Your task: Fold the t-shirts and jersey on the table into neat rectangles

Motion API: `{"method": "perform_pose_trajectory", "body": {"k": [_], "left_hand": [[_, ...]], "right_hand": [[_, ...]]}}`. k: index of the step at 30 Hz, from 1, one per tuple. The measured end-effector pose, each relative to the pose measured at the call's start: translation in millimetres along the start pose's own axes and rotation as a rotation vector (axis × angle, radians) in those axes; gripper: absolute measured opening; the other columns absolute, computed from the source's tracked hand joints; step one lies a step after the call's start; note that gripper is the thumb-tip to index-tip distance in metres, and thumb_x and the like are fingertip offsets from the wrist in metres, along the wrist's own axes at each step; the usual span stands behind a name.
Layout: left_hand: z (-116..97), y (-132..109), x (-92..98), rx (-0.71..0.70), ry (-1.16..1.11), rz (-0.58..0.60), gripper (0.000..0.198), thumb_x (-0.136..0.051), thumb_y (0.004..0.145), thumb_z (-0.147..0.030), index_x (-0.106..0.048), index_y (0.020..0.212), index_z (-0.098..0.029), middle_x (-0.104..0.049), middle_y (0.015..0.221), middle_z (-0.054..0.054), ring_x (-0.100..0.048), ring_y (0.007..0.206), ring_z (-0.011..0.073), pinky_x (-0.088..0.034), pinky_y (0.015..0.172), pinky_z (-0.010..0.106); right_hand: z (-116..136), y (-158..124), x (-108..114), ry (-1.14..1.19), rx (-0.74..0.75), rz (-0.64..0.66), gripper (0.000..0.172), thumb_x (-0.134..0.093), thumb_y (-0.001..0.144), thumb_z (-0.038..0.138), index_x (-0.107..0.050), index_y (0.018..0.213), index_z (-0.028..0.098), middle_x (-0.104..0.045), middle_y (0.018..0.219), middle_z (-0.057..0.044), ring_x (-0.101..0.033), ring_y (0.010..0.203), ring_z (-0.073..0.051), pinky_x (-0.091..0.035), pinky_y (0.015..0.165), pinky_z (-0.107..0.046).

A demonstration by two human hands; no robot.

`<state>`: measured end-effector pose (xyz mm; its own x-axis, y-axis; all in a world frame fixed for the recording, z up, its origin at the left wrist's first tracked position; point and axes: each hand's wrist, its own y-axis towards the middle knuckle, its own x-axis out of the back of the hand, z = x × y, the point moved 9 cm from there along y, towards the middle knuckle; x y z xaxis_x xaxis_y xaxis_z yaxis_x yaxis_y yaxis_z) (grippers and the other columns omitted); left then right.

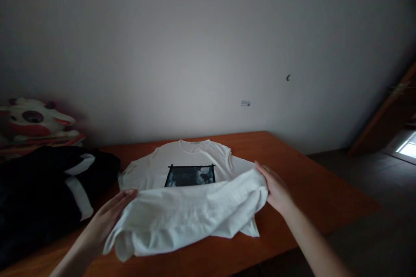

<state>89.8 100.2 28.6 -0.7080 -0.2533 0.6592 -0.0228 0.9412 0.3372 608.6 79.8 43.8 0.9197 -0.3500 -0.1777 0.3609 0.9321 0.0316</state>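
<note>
While both hands (110, 214) (276, 188) grip its lifted hem, the white T-shirt (191, 194) lies between them.

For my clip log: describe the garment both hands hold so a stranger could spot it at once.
On the wooden table by the pale wall lies a white T-shirt, collar toward the wall, its hem lifted by the left hand and right hand. Unlike the black clothes pile to its left, it bears a dark rectangular chest print.
</note>
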Motion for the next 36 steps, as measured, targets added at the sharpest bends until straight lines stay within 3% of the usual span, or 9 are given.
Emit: {"method": "perform_pose_trajectory", "body": {"k": [2, 5, 8, 12, 17, 21, 26, 31, 36], "left_hand": [[-10, 9, -24.1, -0.008, 0.017, 0.038, 0.064, -0.04, 0.084, -0.074, -0.076, 0.098, -0.023, -0.078, 0.084, 0.008, -0.075, 0.081, 0.0273, -0.062, 0.078, 0.04], [-20, 4, -55.1, -0.096, 0.139, 0.14, 0.059, -0.06, 0.074, -0.072, -0.076, 0.105, -0.025, -0.076, 0.112, 0.012, -0.069, 0.111, 0.0325, -0.054, 0.099, 0.045], [-22, -18, -76.4, -0.188, 0.411, 0.25, 0.062, -0.06, 0.078, -0.068, -0.068, 0.127, -0.031, -0.058, 0.146, 0.011, -0.051, 0.137, 0.0367, -0.046, 0.108, 0.056], [-23, -48, -85.1, -0.195, 0.598, 0.302, 0.063, -0.049, 0.088, -0.065, -0.057, 0.141, -0.033, -0.047, 0.155, 0.01, -0.043, 0.143, 0.0355, -0.043, 0.11, 0.058], [-37, -68, -88.5, -0.232, 0.612, 0.304, 0.061, -0.051, 0.083, -0.071, -0.062, 0.134, -0.038, -0.06, 0.144, 0.007, -0.054, 0.133, 0.0373, -0.039, 0.11, 0.064], [-40, -37, -86.0, -0.205, 0.532, 0.206, 0.049, -0.047, 0.089, -0.064, -0.068, 0.123, -0.034, -0.064, 0.139, 0.008, -0.057, 0.13, 0.034, -0.04, 0.11, 0.06], [-32, 31, -95.7, -0.139, 0.414, 0.106, 0.051, -0.038, 0.095, -0.053, -0.062, 0.127, -0.021, -0.058, 0.144, 0.015, -0.056, 0.131, 0.0325, -0.047, 0.105, 0.052], [-20, 72, -91.5, -0.079, 0.461, -0.013, 0.055, -0.035, 0.095, -0.05, -0.056, 0.132, -0.015, -0.054, 0.146, 0.019, -0.05, 0.136, 0.034, -0.044, 0.108, 0.052], [16, 90, -50.2, -0.05, 0.543, -0.093, 0.049, -0.033, 0.093, -0.043, -0.059, 0.124, -0.016, -0.063, 0.132, 0.017, -0.058, 0.125, 0.0307, -0.043, 0.108, 0.045]], "right_hand": [[-9, -2, -24, -0.182, 0.039, 0.158, 0.041, -0.074, 0.072, 0.061, -0.059, 0.08, 0.023, -0.064, 0.075, 0.0, -0.06, 0.07, -0.019, -0.048, 0.062, -0.028], [-38, -25, -54, -0.546, 0.151, 0.392, 0.046, -0.071, 0.078, 0.06, -0.066, 0.104, 0.023, -0.071, 0.104, -0.008, -0.067, 0.097, -0.027, -0.053, 0.083, -0.036], [-68, -48, -61, -0.96, 0.286, 0.434, 0.069, -0.068, 0.08, 0.064, -0.057, 0.136, 0.024, -0.054, 0.145, -0.016, -0.047, 0.136, -0.035, -0.036, 0.113, -0.05], [-89, -50, -43, -1.354, 0.256, 0.422, 0.073, -0.049, 0.09, 0.07, -0.049, 0.147, 0.023, -0.03, 0.163, -0.016, -0.022, 0.152, -0.035, -0.015, 0.12, -0.06], [-60, -21, -21, -1.268, 0.318, 0.453, 0.055, -0.046, 0.092, 0.069, -0.07, 0.12, 0.026, -0.063, 0.137, -0.012, -0.056, 0.129, -0.031, -0.037, 0.11, -0.05], [-39, 21, -6, -1.148, 0.421, 0.198, 0.052, -0.032, 0.101, 0.056, -0.072, 0.097, 0.023, -0.076, 0.103, -0.011, -0.07, 0.101, -0.026, -0.05, 0.092, -0.038], [-60, 58, -15, -1.288, 0.534, 0.113, 0.047, -0.035, 0.1, 0.041, -0.056, 0.136, 0.019, -0.059, 0.141, -0.014, -0.054, 0.132, -0.026, -0.041, 0.11, -0.042], [-85, 73, -5, -1.593, 0.287, 0.131, 0.052, -0.036, 0.102, 0.044, -0.047, 0.146, 0.018, -0.046, 0.153, -0.017, -0.04, 0.144, -0.031, -0.027, 0.115, -0.059], [-71, 83, 0, -1.658, 0.115, 0.09, 0.05, -0.028, 0.104, 0.047, -0.059, 0.131, 0.019, -0.061, 0.137, -0.018, -0.057, 0.127, -0.036, -0.031, 0.107, -0.067]]}}
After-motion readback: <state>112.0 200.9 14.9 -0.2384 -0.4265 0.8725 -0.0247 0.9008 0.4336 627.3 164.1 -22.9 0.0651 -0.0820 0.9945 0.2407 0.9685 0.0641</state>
